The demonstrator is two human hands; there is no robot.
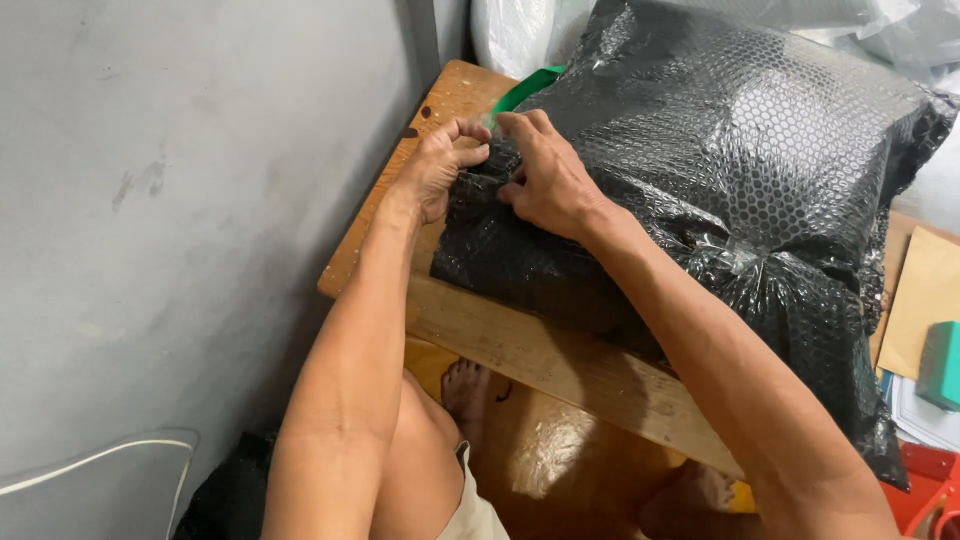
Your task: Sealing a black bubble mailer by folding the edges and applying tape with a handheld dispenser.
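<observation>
Left hand: fingers curled in, thumb and fingertips pinched together at the near-left edge of the black bubble-wrapped parcel. It appears to grip a fold of the wrap; the exact thing pinched is too small to tell. Heel of hand over the wooden table.

Right hand: just beside the left, fingertips nearly meeting it. Palm down, fingers bent and pressed onto the wrap at the same edge. Partly closed; whether it clamps a fold or only presses cannot be told.

Green strip: lies at the parcel's far-left edge, just beyond both sets of fingertips, running up and right.

Surroundings, left to right: grey wall close against the table's left side; white cable at lower left; table corner tight to the wall; the person's bare feet on the floor under the table. Clear plastic bags behind the parcel. At far right, a tan envelope and a teal box, partly cut off.

Parcel: bulky, resting on the table and covering most of it; long axis runs from upper left to lower right. A clear tape band crosses its near side.
</observation>
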